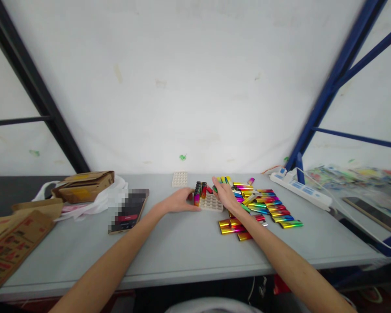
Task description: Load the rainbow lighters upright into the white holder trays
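Forearms: bare, reaching in over the near edge of the worktop [182, 252], 1 from each side, meeting near its middle.
Left hand [180, 201]: thumb and fingers parted in a curve, just left of the upright lighters [197, 199]; any grip on them is too small to tell.
Right hand [226, 198]: fingers drawn together at the tips, pinching a green lighter [215, 189], mostly hidden, above the tray's right side.
Tray [212, 203]: pale, studded with cells, flat on the worktop between the 2 hands; upright lighters with dark tops stand along its left side, while cells show bare nearer the right.
Loose lighters [276, 208]: shiny gold, red, blue, green and purple, heaped right of the tray, some under the right forearm.
Spare tray [180, 179]: pale, lying by the far edge, left of centre.
Left end: phone [135, 213], partly blurred out; behind it, a carton [91, 187] beside a white bag [119, 184]; torn cardboard [16, 250] at the near left corner.
Right end: white power strip [301, 191] slanting from the far edge; another phone [373, 214] farther right.
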Demonstrator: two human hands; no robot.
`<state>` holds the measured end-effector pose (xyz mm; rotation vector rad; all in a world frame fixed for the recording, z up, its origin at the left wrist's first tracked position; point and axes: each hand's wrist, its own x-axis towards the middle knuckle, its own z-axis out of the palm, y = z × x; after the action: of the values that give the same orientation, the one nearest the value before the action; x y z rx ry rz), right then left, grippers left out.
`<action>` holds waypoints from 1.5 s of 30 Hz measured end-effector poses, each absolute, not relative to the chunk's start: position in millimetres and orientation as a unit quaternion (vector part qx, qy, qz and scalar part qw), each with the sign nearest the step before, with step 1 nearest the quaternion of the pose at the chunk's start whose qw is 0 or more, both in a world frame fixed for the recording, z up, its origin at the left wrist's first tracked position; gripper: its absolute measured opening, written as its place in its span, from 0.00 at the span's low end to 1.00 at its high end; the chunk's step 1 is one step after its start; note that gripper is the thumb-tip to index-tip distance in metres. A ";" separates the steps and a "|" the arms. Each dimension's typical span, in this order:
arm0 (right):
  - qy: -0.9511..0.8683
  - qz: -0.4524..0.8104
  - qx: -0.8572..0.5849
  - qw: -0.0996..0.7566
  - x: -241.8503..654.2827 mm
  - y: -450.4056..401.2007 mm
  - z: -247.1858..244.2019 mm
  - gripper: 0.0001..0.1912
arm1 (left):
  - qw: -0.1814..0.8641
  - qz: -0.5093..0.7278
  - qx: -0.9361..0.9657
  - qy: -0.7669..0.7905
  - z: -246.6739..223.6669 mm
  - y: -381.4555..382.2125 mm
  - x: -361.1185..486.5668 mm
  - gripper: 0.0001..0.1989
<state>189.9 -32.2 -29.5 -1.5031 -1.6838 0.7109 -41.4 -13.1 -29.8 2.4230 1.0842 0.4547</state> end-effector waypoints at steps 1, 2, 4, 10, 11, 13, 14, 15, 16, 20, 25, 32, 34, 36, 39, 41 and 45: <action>-0.652 0.280 -0.594 0.379 189.4 -31.5 -30.2 0.33 | 0.225 0.165 0.877 0.391 -29.7 -13.2 -41.4 0.27; -0.649 0.278 -0.596 0.382 189.3 -30.8 -30.9 0.31 | 0.227 0.166 0.877 0.389 -29.6 -13.2 -41.4 0.26; -0.657 0.259 -0.594 0.385 189.8 -29.4 -32.9 0.28 | 0.234 0.170 0.875 0.388 -29.4 -13.3 -41.4 0.26; -0.686 0.195 -0.598 0.364 192.1 -25.0 -39.8 0.24 | 0.234 0.167 0.874 0.393 -29.2 -13.3 -41.3 0.26; -0.684 0.196 -0.600 0.365 191.8 -24.5 -40.3 0.24 | 0.231 0.166 0.874 0.394 -29.3 -13.2 -41.3 0.26; -0.678 0.208 -0.600 0.371 190.8 -24.4 -40.0 0.25 | 0.228 0.166 0.875 0.394 -29.8 -13.0 -41.4 0.26; -0.671 0.218 -0.601 0.377 190.3 -24.8 -39.1 0.26 | 0.228 0.167 0.875 0.393 -30.0 -13.0 -41.4 0.26; -0.662 0.228 -0.601 0.386 189.9 -25.5 -38.0 0.28 | 0.229 0.167 0.876 0.391 -30.1 -13.0 -41.4 0.26; -0.654 0.239 -0.599 0.396 189.6 -26.4 -36.6 0.30 | 0.231 0.167 0.876 0.389 -30.1 -13.0 -41.5 0.26; -0.654 0.276 -0.547 0.444 190.9 -31.2 -32.4 0.37 | 0.237 0.170 0.875 0.387 -29.3 -13.6 -41.7 0.25; -0.707 0.243 -0.463 0.476 190.3 -37.5 -30.3 0.35 | 0.225 0.164 0.877 0.391 -28.3 -14.1 -41.9 0.26; -0.762 0.100 -0.416 0.486 185.0 -42.8 -26.1 0.20 | 0.224 0.164 0.875 0.397 -28.4 -14.3 -41.0 0.26; -0.775 0.080 -0.419 0.466 187.1 -42.7 -24.4 0.19 | 0.219 0.163 0.876 0.397 -28.3 -14.2 -41.1 0.27; -0.784 0.089 -0.424 0.443 190.7 -42.9 -22.3 0.18 | 0.221 0.161 0.877 0.396 -28.0 -14.3 -41.2 0.27; -0.793 0.113 -0.427 0.420 196.6 -43.6 -19.8 0.16 | 0.229 0.160 0.875 0.395 -27.3 -14.6 -41.0 0.26; -0.800 0.125 -0.423 0.406 199.2 -43.8 -19.7 0.15 | 0.227 0.161 0.876 0.395 -26.7 -14.8 -40.8 0.26; -0.822 0.147 -0.409 0.368 199.2 -43.2 -23.1 0.13 | 0.214 0.152 0.879 0.399 -25.7 -14.8 -40.5 0.27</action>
<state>199.2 -43.2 -23.1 -1.0493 -2.1126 0.3778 -40.5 -14.8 -25.7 2.4382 1.1058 0.4209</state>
